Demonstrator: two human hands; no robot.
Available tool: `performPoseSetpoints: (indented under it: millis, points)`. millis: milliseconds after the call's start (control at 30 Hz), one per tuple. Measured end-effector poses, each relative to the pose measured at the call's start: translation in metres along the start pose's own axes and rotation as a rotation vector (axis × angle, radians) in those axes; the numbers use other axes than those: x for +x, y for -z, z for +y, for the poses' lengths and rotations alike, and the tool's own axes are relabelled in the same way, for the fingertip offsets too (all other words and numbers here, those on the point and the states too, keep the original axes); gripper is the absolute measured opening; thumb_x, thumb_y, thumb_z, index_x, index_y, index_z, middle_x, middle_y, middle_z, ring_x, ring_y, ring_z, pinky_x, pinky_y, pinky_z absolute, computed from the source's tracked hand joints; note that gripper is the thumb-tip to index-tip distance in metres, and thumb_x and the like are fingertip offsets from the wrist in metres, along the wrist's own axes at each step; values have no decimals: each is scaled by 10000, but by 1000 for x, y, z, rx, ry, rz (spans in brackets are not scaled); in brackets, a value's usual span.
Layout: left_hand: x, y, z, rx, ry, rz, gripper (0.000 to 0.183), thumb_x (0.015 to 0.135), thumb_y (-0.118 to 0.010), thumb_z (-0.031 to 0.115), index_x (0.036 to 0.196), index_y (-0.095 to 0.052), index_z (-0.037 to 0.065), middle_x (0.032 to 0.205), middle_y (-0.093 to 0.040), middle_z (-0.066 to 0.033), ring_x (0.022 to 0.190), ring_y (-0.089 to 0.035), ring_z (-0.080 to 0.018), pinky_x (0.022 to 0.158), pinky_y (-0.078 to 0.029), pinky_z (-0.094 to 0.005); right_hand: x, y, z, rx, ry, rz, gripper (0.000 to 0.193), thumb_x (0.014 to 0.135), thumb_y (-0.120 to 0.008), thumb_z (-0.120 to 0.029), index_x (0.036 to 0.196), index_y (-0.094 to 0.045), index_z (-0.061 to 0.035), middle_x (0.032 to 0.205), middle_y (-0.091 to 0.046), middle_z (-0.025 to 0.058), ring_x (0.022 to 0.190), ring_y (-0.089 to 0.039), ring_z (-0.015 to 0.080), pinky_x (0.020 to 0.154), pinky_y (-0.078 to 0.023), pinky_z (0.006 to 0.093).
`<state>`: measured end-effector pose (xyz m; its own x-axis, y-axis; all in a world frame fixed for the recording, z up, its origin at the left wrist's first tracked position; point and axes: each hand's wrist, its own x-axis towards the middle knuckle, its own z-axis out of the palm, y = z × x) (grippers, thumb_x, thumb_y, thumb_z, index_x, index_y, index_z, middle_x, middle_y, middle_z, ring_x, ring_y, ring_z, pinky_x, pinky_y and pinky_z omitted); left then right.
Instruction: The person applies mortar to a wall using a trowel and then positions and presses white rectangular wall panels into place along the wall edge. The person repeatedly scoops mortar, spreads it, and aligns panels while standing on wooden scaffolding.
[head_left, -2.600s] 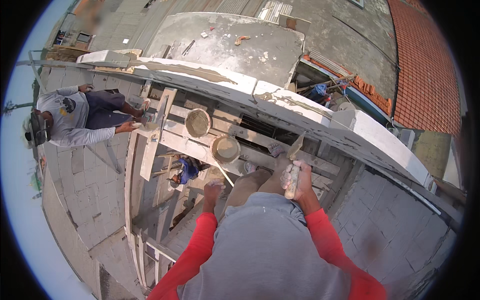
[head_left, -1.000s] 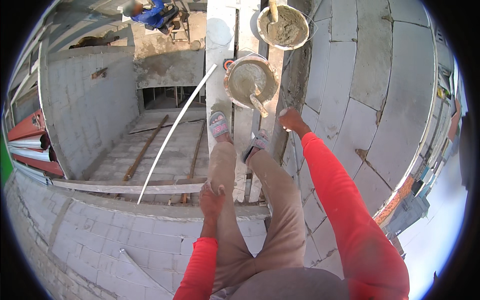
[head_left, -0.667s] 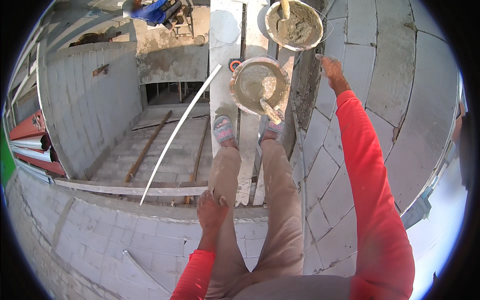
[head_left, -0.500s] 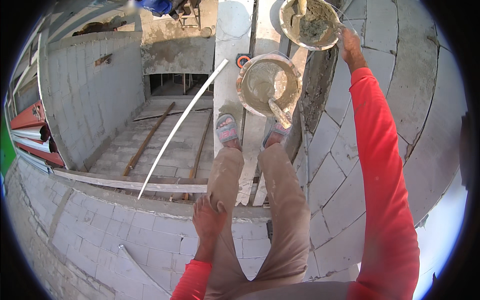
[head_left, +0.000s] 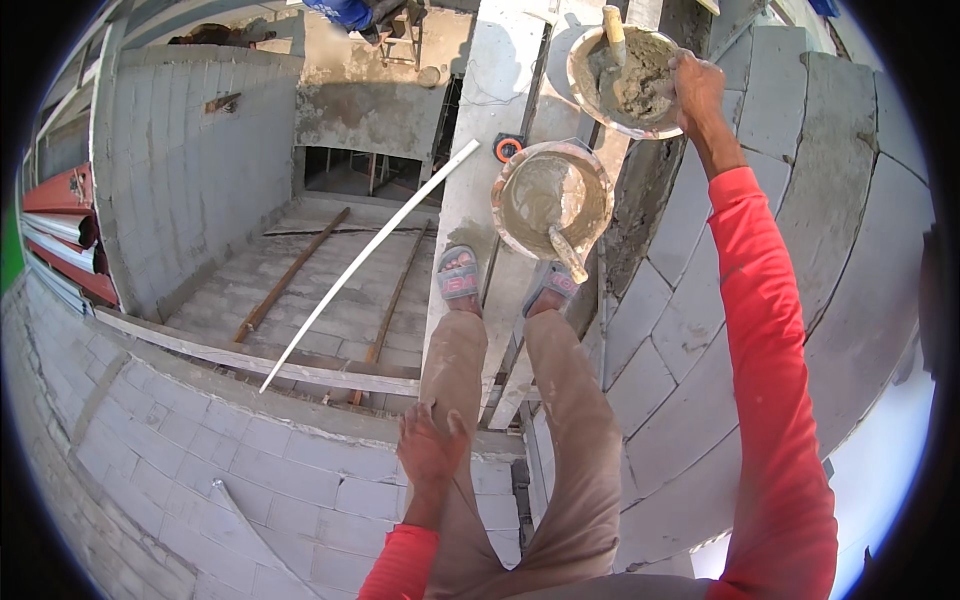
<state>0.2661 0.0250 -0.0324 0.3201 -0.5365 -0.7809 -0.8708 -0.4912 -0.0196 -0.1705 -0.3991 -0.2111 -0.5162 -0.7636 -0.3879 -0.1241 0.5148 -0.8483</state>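
My right hand (head_left: 699, 92) is closed on the right rim of the far bucket (head_left: 578, 92). Thick grey mortar (head_left: 645, 85) lies in that bucket, and a tool with a pale handle (head_left: 614, 38) stands in it. Nearer my feet, a second bucket (head_left: 503, 212) holds wetter mortar, with a mortar-smeared tool handle (head_left: 567, 252) leaning over its near rim. On my left thigh rests my left hand (head_left: 428, 450), fingers spread and holding nothing.
I stand in sandals on planks (head_left: 455, 215) beside a sunken, walled space. A long white strip (head_left: 370, 262) slants across the opening. An orange-and-black tape measure (head_left: 508, 148) lies by the near bucket. A block wall (head_left: 690, 300) runs along my right. Another person (head_left: 345, 14) is at the top.
The view has shifted, so both buckets sit lower in the picture. My right hand's fingers now curl more plainly over the far bucket's rim. My left hand stays on my thigh.
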Motion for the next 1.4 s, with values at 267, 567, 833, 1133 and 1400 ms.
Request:
performPoseSetpoints:
  millis: [267,567,833,1133,1400]
  points:
    - [-5,1,11,-3,30,4,485,890,-705,369,1230,-713,22,1247,-696,-176,1195,-640,-407,1042,-520,-506,-29,-43,-32,-34,-87,-173,208,953,-592,-154,934,-630,49,752,-582,110,612,-588,200,631,-612,400]
    - [-10,-6,10,5,90,-1,508,893,-704,383,1238,-710,11,1247,-694,-186,1199,-639,-393,1033,-527,-497,-68,-97,2,106,-243,-73,304,919,-590,-189,840,-660,96,730,-665,186,592,-633,246,545,-525,420]
    - [-17,-2,11,-33,61,32,524,895,-685,415,1236,-706,17,1266,-691,-178,1229,-631,-365,1019,-537,-489,-80,-67,8,-463,-58,84,419,878,-681,-258,1044,-706,126,967,-753,283,884,-746,394,838,-582,459]
    - [-22,-12,2,-6,81,-28,588,926,-637,483,1278,-688,15,1322,-666,-176,1276,-613,-359,1047,-526,-507,-258,85,92,-1116,-212,-312,538,848,-724,-238,1319,-584,-19,1280,-644,227,1229,-635,415,1003,-548,472]
    - [-6,-33,-27,-197,110,-3,550,914,-694,425,1279,-683,14,1257,-677,-208,1243,-622,-401,1042,-508,-512,-517,166,115,-1062,-731,-334,474,801,-762,-273,1210,-702,-41,1196,-740,219,1156,-707,396,999,-570,460]
